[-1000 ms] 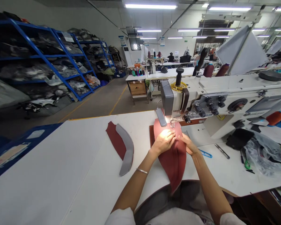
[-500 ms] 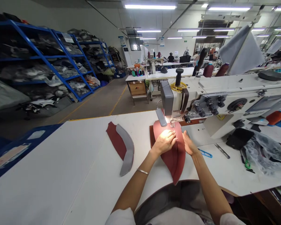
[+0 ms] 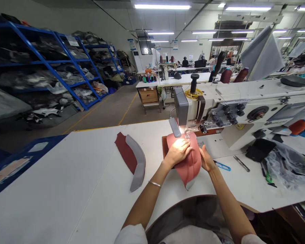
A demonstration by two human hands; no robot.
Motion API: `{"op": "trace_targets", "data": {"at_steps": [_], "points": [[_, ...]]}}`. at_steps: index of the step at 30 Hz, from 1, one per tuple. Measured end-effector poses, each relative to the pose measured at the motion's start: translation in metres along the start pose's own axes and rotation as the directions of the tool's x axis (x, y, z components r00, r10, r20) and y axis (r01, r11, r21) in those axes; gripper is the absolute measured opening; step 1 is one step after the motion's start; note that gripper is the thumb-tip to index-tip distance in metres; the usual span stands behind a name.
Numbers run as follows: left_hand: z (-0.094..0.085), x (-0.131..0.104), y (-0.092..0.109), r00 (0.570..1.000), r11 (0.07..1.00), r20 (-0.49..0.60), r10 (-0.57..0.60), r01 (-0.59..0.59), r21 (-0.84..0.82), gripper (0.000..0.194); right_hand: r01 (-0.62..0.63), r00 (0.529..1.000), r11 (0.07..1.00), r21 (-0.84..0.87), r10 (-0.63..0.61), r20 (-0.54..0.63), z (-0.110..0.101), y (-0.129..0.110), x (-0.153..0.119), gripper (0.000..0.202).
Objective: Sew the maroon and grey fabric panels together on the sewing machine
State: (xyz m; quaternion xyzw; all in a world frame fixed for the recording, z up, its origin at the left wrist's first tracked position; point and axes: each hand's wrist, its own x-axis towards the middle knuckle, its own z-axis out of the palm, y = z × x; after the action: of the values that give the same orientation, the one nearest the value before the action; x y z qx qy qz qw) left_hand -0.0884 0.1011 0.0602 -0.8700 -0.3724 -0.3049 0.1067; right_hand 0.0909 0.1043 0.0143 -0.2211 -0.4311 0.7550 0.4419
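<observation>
A red panel [image 3: 186, 166] lies under the lit needle area of a white sewing machine [image 3: 193, 112]. My left hand [image 3: 178, 151] rests on top of it just in front of the presser foot, fingers together and pressing on the panel. At the panel's right edge is my right hand [image 3: 205, 158], thumb raised apart from the fingers, whose tips are partly hidden by the edge. The panel's lower tip is curled, showing a grey underside. Left on the table, a curved grey piece [image 3: 139, 162] overlaps a dark red piece [image 3: 125, 150].
Blue thread snips [image 3: 222, 166] and metal tweezers [image 3: 241, 163] lie right of my right hand. Further right are a black pouch [image 3: 260, 150] and a clear plastic bag [image 3: 289, 166]. Blue shelves [image 3: 66, 64] stand at the far left; a person sits in the background.
The red panel has moved slightly toward the machine, and its lower end has lifted and curled. My right hand has shifted slightly down along its edge; my left hand has hardly moved.
</observation>
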Motion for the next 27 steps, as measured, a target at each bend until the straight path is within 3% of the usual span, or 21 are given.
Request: {"op": "trace_targets", "data": {"at_steps": [5,10,19,25,27], "points": [[-0.009,0.006,0.015,0.995,0.999,0.097,-0.031,0.027,0.035,0.03,0.019,0.992,0.998,0.052,-0.012,-0.128,0.01,0.012,0.003,0.061],[-0.023,0.015,0.032,0.975,0.988,0.188,-0.119,0.099,0.115,0.045,0.125,0.943,0.992,0.036,-0.108,-0.314,0.033,0.017,0.011,0.045],[-0.008,0.015,0.015,0.972,0.986,0.232,-0.022,-0.017,0.163,0.04,0.188,0.917,0.98,-0.057,-0.196,-0.347,0.043,0.017,0.021,0.04],[-0.025,0.017,0.02,0.966,0.989,0.257,0.025,-0.062,0.136,0.029,0.19,0.916,0.981,-0.028,-0.188,-0.354,0.047,0.013,0.021,0.029],[-0.031,0.018,0.021,0.98,0.995,0.199,0.014,-0.033,0.091,0.026,0.188,0.921,0.982,-0.023,-0.185,-0.342,0.05,0.01,0.02,0.027]]}}
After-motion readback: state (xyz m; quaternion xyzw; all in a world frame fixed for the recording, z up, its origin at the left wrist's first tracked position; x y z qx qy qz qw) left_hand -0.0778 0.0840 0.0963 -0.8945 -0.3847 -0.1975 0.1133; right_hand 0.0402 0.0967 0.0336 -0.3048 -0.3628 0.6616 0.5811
